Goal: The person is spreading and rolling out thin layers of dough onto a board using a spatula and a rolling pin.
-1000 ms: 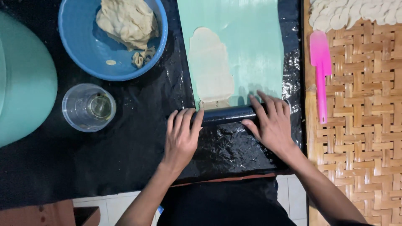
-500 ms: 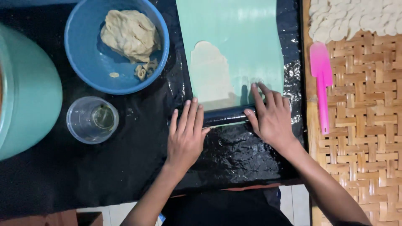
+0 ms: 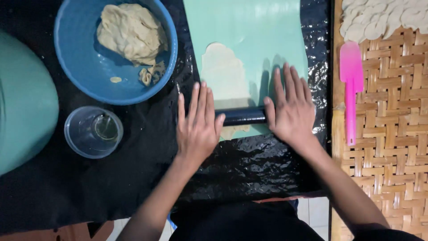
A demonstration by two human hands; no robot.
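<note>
Two hands are laid flat, fingers spread, on a dark rolling pin [image 3: 243, 116]: the left hand [image 3: 198, 127] on its left end, the right hand [image 3: 292, 111] on its right end. Between them a flattened dough sheet [image 3: 223, 76] is pressed on a pale green mat [image 3: 249, 27]. Beyond the left hand a blue bowl [image 3: 78, 67] of dough is seen, a clear cup [image 3: 93, 131] beside it. Right of the right hand a pink spatula [image 3: 351, 85] lies on woven matting [image 3: 388, 147].

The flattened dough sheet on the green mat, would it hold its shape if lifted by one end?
Probably not. The dough sheet looks thin and soft under the dark rolling pin, so it would likely droop or stretch. Lying flat against the green mat, it may also cling and tear.
</note>
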